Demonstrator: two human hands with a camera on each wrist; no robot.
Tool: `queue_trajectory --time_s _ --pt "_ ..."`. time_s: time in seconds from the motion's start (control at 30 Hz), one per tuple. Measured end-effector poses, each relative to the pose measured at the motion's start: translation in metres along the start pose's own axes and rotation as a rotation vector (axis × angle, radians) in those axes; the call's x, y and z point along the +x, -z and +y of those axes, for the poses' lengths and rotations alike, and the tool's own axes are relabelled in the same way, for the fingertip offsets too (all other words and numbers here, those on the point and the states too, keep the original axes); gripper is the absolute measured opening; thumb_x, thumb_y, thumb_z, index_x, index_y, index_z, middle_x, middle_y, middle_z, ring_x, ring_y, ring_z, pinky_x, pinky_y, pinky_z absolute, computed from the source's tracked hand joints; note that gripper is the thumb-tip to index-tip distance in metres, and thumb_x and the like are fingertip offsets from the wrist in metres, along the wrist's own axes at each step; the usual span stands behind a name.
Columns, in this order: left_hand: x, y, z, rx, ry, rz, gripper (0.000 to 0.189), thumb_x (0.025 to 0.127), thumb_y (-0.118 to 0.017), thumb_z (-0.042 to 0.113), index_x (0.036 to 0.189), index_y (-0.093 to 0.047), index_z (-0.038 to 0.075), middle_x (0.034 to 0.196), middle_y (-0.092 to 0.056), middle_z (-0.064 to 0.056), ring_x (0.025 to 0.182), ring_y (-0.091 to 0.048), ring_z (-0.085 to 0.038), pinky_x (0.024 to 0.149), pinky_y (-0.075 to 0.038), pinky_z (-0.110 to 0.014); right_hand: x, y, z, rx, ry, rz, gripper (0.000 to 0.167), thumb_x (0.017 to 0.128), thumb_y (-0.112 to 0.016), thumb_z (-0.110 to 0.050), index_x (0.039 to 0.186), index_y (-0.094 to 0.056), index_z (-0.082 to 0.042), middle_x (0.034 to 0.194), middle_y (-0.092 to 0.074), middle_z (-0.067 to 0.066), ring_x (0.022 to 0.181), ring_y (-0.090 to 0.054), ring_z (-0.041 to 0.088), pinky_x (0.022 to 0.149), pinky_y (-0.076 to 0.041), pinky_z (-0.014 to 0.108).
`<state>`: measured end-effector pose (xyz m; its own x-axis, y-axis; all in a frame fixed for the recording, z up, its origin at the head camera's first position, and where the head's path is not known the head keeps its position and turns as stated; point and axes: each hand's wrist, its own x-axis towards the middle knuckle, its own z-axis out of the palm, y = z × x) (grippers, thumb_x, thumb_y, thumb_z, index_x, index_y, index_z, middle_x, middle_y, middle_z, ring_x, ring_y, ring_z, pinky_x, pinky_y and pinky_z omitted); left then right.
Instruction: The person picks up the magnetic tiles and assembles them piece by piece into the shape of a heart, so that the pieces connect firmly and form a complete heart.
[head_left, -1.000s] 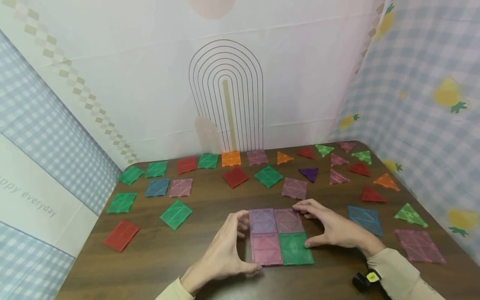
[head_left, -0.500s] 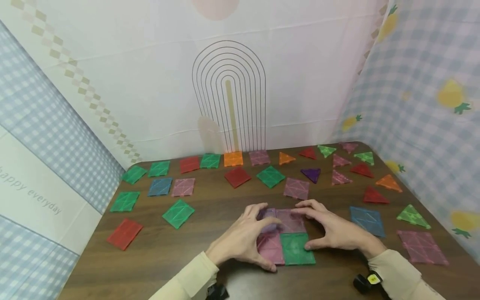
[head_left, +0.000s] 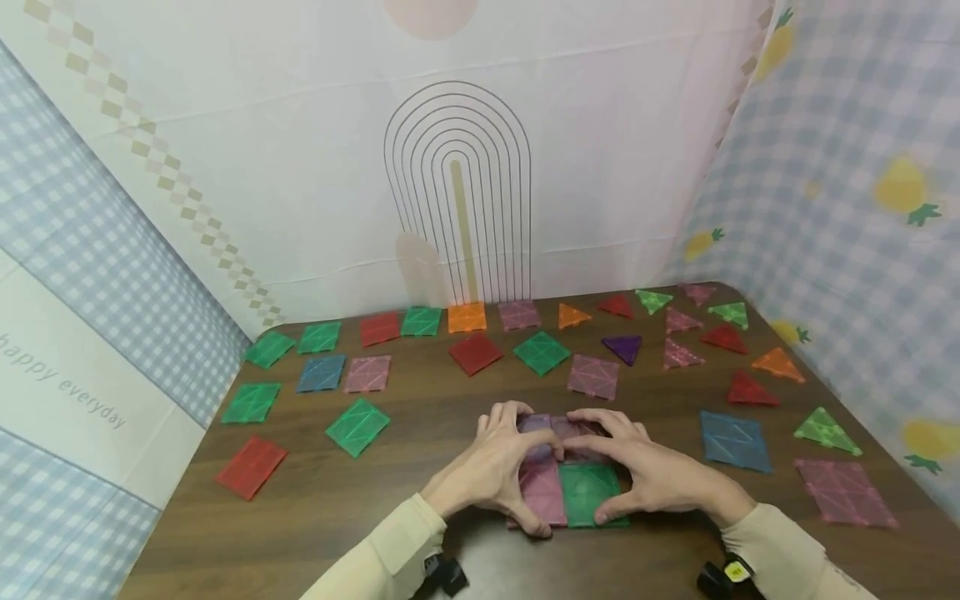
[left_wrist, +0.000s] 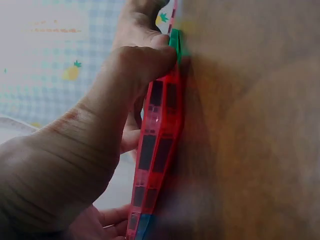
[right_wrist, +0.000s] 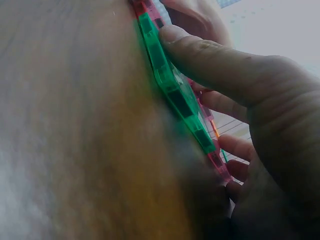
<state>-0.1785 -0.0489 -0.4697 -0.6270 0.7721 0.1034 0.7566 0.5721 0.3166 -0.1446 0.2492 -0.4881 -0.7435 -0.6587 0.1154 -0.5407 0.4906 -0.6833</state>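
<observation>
Four-square block of translucent magnetic tiles lies on the wooden table (head_left: 420, 467): a lavender tile (head_left: 537, 423) and a mauve tile at the back, a pink tile (head_left: 542, 493) and a green tile (head_left: 587, 492) in front. My left hand (head_left: 491, 467) arches over the left half, its thumb at the front edge and fingers towards the back. My right hand (head_left: 645, 462) spans the right half, thumb on the green tile, fingers over the mauve tile. In the left wrist view the pink tile's edge (left_wrist: 150, 150) shows dark magnets; the right wrist view shows the green tile's edge (right_wrist: 180, 102).
Loose square tiles lie at the left and back, among them a red tile (head_left: 251, 468) and a green tile (head_left: 357, 427). Several triangles, such as a purple one (head_left: 622, 348), lie back right. A blue tile (head_left: 735, 442) and a pink square (head_left: 846, 492) lie right of my right hand.
My left hand has moved right, from beside the block to over its left half. My right hand has shifted left, further over the green and mauve tiles.
</observation>
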Motion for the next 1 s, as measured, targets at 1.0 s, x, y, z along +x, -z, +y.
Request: queue_trajectory --time_s 1.0 --pt "0.028 -0.011 -0.039 -0.301 0.094 0.110 0.061 0.081 -0.100 0.031 0.130 -0.067 0.014 0.125 -0.064 -0.003 0.115 -0.054 -0.025 0.083 -0.036 -0.035 0.006 0.002 -0.003 -0.056 -0.033 -0.058 0.092 0.085 -0.088 -0.063 0.165 -0.052 -0.034 0.178 -0.025 0.013 0.160 -0.022 0.048 0.112 -0.025 0.083"
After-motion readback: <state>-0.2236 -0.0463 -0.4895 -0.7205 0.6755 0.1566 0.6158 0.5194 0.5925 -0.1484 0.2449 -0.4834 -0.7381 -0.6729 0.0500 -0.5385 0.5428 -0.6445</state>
